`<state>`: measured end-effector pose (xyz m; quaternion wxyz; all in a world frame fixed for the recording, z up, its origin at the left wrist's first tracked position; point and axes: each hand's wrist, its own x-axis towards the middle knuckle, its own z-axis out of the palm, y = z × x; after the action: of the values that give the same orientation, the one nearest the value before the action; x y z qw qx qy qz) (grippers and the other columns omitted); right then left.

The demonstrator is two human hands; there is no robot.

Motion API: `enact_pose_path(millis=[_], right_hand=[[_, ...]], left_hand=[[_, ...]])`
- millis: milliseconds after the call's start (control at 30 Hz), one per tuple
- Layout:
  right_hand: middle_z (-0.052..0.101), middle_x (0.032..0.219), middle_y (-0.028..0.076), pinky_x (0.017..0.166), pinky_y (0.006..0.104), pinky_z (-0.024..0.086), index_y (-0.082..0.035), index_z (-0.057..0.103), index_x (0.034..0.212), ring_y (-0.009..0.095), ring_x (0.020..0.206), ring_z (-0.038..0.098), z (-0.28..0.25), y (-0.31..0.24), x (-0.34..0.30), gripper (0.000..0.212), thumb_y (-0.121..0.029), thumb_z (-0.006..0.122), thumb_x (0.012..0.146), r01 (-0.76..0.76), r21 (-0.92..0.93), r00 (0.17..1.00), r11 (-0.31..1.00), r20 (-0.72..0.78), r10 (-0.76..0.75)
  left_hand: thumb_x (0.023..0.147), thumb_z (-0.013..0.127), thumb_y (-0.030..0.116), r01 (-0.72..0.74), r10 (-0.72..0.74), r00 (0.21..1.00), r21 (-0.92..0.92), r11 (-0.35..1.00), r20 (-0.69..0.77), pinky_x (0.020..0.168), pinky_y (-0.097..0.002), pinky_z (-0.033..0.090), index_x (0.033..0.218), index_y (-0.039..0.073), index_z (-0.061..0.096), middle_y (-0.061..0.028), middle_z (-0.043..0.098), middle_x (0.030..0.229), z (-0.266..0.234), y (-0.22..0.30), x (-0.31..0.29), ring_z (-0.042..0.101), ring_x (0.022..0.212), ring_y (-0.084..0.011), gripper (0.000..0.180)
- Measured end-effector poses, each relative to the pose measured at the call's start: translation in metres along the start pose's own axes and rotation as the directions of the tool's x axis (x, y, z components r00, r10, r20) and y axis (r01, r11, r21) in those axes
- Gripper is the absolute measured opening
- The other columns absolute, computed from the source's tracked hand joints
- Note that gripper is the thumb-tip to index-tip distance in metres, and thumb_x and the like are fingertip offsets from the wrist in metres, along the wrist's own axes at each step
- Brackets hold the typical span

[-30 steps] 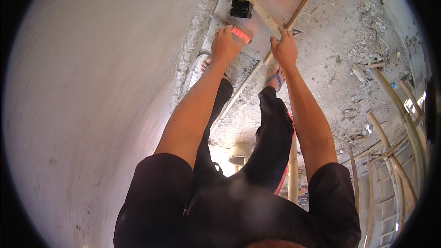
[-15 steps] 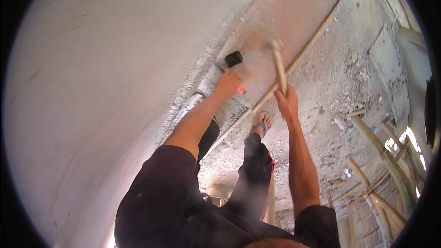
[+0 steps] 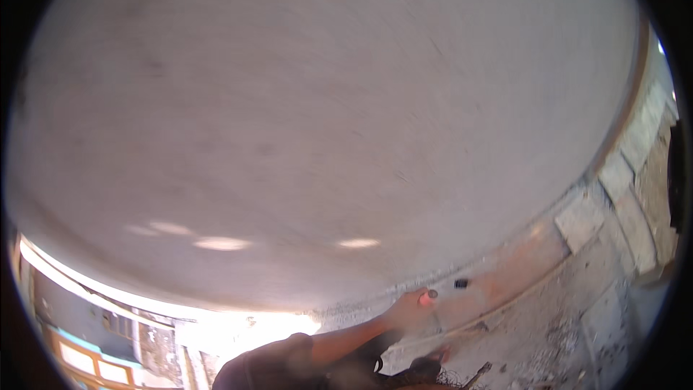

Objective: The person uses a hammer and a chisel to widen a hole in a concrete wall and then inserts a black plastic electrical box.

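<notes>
My left hand (image 3: 410,301) is closed around a small red-orange object (image 3: 424,300) with a dark, round end; blur hides its exact kind. The hand is low over the dusty strip of floor at the wall's foot. A small black block (image 3: 460,284) lies just to its right, apart from the fingers. My right hand is out of view. A dark stick-like thing (image 3: 479,374) shows at the lower edge, too blurred to tell whether it is the hammer.
A large grey plastered wall (image 3: 325,123) fills most of the view. Along its base runs a reddish, dusty floor strip (image 3: 516,267), with rubble-strewn ground (image 3: 534,332) beside it. Concrete slabs (image 3: 581,220) stand at the right. Bright daylight and a wood-framed piece (image 3: 90,365) show at lower left.
My view has swung up and left onto the wall, so the floor and my left hand sit lower. My right hand, which held a wooden-handled hammer, has left the view.
</notes>
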<state>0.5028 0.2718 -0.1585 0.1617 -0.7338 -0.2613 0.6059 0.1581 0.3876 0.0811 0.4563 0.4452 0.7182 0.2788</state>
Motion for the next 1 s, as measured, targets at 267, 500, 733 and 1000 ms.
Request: enact_pose_path(millis=[267,500,733,1000], right_hand=[[0.063,0.097,0.008,0.074,0.0329,0.050,0.006,0.057,0.131,0.016,0.081,0.060,0.021,-0.315,-0.152,0.040,-0.021,0.058,0.103,0.717,0.123,0.684,0.686,0.066,-0.726],[0.049,0.082,0.003,0.052,0.0303,0.046,-0.002,0.045,0.141,0.013,0.057,0.051,0.056,-0.519,-0.403,0.041,-0.020,0.052,0.105,0.959,0.267,0.123,0.091,-0.105,-0.987],[0.048,0.080,0.003,0.045,0.0274,0.043,-0.009,0.041,0.150,0.011,0.052,0.049,0.121,-0.517,-0.542,0.047,-0.031,0.047,0.109,0.880,0.450,-0.063,-0.153,-0.208,-0.976],[0.050,0.082,0.006,0.044,0.0265,0.044,-0.002,0.038,0.147,0.012,0.049,0.050,0.147,-0.489,-0.631,0.047,-0.029,0.040,0.110,0.875,0.384,-0.208,-0.295,-0.252,-0.945]], left_hand=[[0.093,0.074,0.031,-0.473,0.526,0.818,0.250,0.845,-0.232,0.067,-0.0361,0.048,0.093,0.006,0.063,-0.0100,0.059,0.073,-0.236,0.191,-0.184,0.054,0.068,-0.0209,0.027],[0.084,0.075,0.023,-0.291,0.965,0.081,0.920,0.262,-0.250,0.055,-0.0372,0.047,0.076,0.011,0.061,-0.0069,0.059,0.065,-0.387,0.333,-0.297,0.060,0.060,-0.0214,0.020],[0.069,0.079,0.016,-0.052,0.881,-0.452,0.983,-0.179,0.136,0.057,-0.0406,0.050,0.083,0.014,0.065,-0.0048,0.061,0.068,-0.479,0.461,-0.335,0.064,0.067,-0.0260,0.020],[0.090,0.069,0.021,-0.220,0.734,-0.676,0.935,-0.279,0.059,0.085,-0.0489,0.049,0.092,0.005,0.062,-0.0169,0.065,0.091,-0.512,0.524,-0.358,0.062,0.093,-0.0378,0.018]])
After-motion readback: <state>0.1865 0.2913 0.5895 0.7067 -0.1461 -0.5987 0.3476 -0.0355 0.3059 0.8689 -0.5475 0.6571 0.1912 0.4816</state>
